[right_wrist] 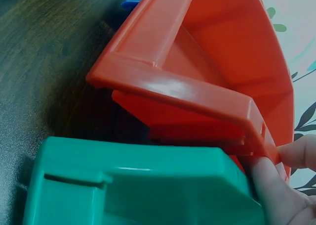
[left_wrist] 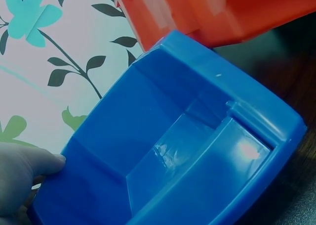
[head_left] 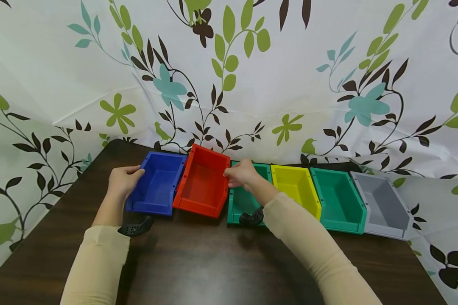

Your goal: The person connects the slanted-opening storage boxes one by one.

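Note:
My left hand [head_left: 124, 182] pinches the left wall of a blue storage bin [head_left: 158, 184], which is at the left end of a row. In the left wrist view, the thumb lies over the rim of that blue bin [left_wrist: 163, 151]. With thumb and fingers, my right hand [head_left: 244, 174] grips the right rim of a red storage bin [head_left: 202, 180]. The red bin sits at an angle, between the blue bin and a green bin [head_left: 248, 207]. In the right wrist view, fingertips pinch the red bin's edge [right_wrist: 182, 94], just beside the green bin [right_wrist: 143, 160].
Further right in the row stand a yellow bin [head_left: 295, 186], another green bin [head_left: 337, 201] and a grey bin [head_left: 383, 205]. They rest along the back of a dark wooden table [head_left: 198, 262]. Behind it hangs a leaf-patterned cloth [head_left: 252, 106].

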### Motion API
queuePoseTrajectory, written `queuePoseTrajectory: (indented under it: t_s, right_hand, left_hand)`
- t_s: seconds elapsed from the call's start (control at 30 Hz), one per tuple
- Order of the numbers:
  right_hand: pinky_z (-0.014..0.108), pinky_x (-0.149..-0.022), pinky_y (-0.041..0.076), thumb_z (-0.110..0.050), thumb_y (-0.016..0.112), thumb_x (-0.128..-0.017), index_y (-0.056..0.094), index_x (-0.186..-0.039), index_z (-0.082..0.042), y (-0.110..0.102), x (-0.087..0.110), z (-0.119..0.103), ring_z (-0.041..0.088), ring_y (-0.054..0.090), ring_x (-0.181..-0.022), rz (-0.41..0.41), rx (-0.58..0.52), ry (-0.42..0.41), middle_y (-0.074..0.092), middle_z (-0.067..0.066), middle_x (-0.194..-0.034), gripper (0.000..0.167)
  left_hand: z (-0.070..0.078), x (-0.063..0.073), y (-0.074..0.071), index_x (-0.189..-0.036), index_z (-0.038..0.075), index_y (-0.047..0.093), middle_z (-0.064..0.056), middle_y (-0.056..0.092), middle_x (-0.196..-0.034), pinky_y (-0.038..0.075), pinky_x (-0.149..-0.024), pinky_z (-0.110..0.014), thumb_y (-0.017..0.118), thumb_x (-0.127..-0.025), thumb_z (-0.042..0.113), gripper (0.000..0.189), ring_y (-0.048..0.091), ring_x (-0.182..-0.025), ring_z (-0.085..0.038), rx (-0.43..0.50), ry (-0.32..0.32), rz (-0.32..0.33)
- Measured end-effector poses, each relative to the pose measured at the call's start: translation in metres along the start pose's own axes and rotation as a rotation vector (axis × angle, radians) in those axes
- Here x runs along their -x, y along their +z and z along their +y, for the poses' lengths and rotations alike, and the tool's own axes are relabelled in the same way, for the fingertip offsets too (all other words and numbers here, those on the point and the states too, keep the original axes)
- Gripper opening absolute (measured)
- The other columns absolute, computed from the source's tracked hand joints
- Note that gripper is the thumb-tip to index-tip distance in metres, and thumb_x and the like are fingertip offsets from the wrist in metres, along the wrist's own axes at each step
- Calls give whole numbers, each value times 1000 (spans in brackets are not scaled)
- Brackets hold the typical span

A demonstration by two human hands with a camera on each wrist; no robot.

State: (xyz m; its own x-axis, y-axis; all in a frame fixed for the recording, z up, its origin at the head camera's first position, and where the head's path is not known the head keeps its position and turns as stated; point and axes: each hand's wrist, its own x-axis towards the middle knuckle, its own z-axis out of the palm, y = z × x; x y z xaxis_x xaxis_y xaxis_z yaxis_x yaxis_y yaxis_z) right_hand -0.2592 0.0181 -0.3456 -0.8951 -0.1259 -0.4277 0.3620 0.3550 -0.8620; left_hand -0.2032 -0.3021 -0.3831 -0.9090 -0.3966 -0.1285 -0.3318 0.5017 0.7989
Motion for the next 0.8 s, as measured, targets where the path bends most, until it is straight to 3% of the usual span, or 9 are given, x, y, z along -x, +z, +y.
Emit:
queuePoseTrajectory:
  t_s: [0.47, 0.8]
  right_hand:
    - [27, -60, 58, -8, 67, -82, 55, -104, 4, 0, 1, -3, 15, 64, -55, 13, 19, -3, 66, 12, -81, 28]
    - [29, -63, 58, -10, 64, -86, 61, -96, 4, -3, 8, -25, 20, 66, -65, 15, 209, -56, 68, 17, -91, 18]
  left_hand:
    - [0, 2, 1, -135, 2, 51, -27, 46, -139, 36, -106, -54, 48, -97, 29, 46, 42, -130, -43, -12, -10, -4]
    - [1, 8, 3, -133, 0, 52, -28, 48, -137, 38, -105, -53, 49, -97, 27, 45, 45, -128, -43, 5, 2, 9]
